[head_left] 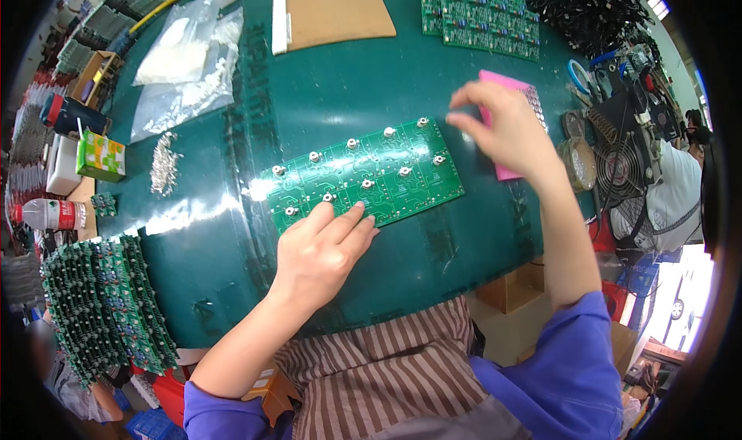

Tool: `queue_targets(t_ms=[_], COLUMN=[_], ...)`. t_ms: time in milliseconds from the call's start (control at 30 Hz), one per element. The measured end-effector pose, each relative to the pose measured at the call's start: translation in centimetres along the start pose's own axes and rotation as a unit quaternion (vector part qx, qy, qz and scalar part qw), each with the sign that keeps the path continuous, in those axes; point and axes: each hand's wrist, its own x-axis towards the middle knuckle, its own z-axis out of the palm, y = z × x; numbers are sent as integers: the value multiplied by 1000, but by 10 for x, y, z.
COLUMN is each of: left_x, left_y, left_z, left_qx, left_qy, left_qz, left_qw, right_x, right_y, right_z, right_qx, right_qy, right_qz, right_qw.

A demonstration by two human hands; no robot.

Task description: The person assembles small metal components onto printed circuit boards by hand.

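Observation:
A green circuit board panel lies on the dark green table, with several small silver components standing on it. My left hand rests flat on the panel's near edge, fingers spread and pressing it down. My right hand hovers just past the panel's right end, over a pink tray of small silver parts. Its fingertips are pinched together near the panel's far right corner; whether a part sits between them cannot be made out.
A pile of small silver parts and clear plastic bags lie at the left. Stacked green boards stand near left, more boards at the back. A cardboard sheet, black cables, a small fan and a person in white are at the right.

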Motion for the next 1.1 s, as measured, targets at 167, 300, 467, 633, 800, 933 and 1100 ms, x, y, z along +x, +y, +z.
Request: queue_targets(t_ms=[167, 300, 467, 633, 800, 933, 1100], left_x=[20, 34, 50, 64, 69, 63, 49], left_y=[-25, -51, -78, -97, -101, -79, -48], left_z=[6, 16, 21, 28, 29, 23, -16], left_qx=[-1, 16, 48, 31, 13, -37, -556], left_qy=[17, 38, 48, 65, 76, 89, 31], left_qz=[9, 41, 38, 44, -6, -123, -521], left_qw=[1000, 998, 997, 996, 997, 988, 647], right_x=[78, 106, 105, 100, 110, 116, 104], right_y=[92, 144, 150, 152, 158, 152, 156], right_z=[-16, -36, -36, -37, -45, -55, -67], right_qx=[-193, -306, -280, -254, -223, -230, -169], right_qy=[106, 63, 25, 72, 65, 35, 18], right_qz=[-9, 65, 78, 54, 34, 6, 2], right_qw=[975, 948, 956, 963, 972, 973, 986])
